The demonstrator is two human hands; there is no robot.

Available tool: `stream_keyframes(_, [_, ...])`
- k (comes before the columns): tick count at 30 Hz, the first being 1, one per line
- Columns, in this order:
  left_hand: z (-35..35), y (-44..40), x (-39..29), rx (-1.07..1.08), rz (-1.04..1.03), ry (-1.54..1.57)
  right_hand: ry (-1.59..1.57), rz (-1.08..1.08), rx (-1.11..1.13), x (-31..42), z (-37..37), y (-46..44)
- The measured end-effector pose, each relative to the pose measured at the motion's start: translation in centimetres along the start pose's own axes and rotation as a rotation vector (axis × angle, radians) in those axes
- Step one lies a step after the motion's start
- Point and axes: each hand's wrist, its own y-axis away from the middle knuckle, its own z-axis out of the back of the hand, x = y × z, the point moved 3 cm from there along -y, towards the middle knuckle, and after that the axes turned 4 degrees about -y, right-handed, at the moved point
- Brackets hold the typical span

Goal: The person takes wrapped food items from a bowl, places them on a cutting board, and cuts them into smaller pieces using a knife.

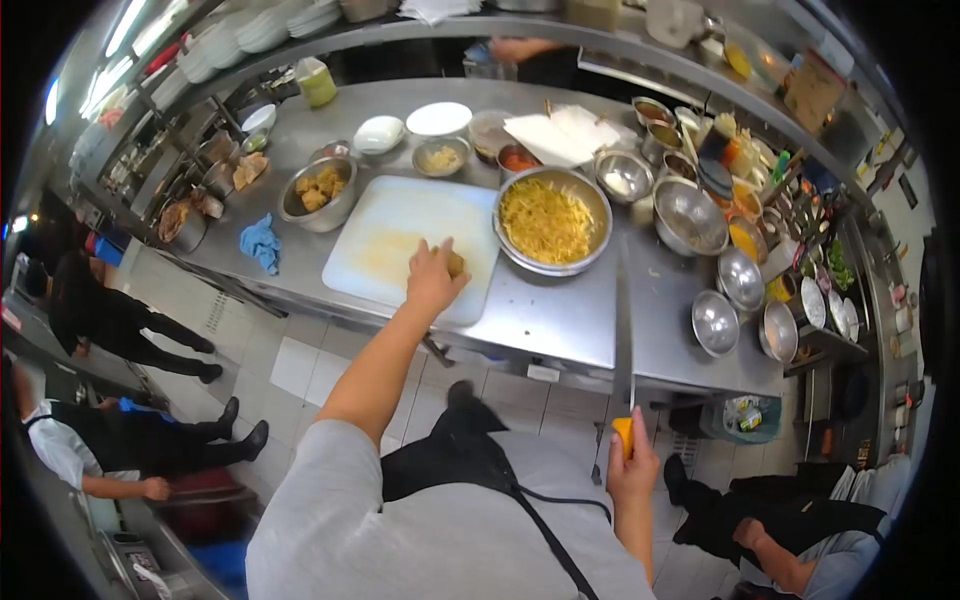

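In the head view, your left hand (436, 280), fingers partly spread, is at 1 brown food piece (457, 265) on the white cutting board (365, 225); you cannot tell how firmly. Your right hand (632, 470) is closed around the knife (624, 340), its blade reaching over the desk (570, 335).

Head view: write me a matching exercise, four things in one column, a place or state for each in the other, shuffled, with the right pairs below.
Things
1. Blue cloth
2. Knife
3. Left hand
4. Bowl of yellow shreds

Places and states
A. Held by its orange handle in the right hand
B. At the right edge of the cutting board
C. Crumpled, left of the cutting board
D. Over the cutting board

Pairs: 1-C, 2-A, 3-D, 4-B
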Motion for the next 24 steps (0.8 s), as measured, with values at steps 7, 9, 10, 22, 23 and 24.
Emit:
stream_keyframes(7, [-4.8, -1.6, 5.2, 0.047, -0.162, 0.195, 0.186, 0.055, 0.114, 5.5, -10.8, -1.7])
stream_keyframes(9, [-2.4, -2.8, 5.7, 0.165, -0.287, 0.2, 0.184, 0.0, 0.11, 7.8, -15.0, -2.4])
stream_keyframes(10, [-1.4, -3.4, 6.6, 0.246, -0.337, 0.25, 0.193, -0.066, 0.136, 8.6, -17.1, -2.5])
stream_keyframes(22, [11.3, -12.3, 18.4, 0.916, 0.326, 2.135, 0.166, -0.157, 0.123, 15.4, -30.6, -3.9])
stream_keyframes(23, [13.4, -13.0, 17.6, 0.891, 0.234, 2.16, 0.217, -0.202, 0.163, 15.8, -30.8, -3.7])
stream_keyframes(24, [15.1, -13.6, 16.8, 0.859, 0.136, 2.189, 0.224, -0.23, 0.165, 16.1, -31.0, -3.5])
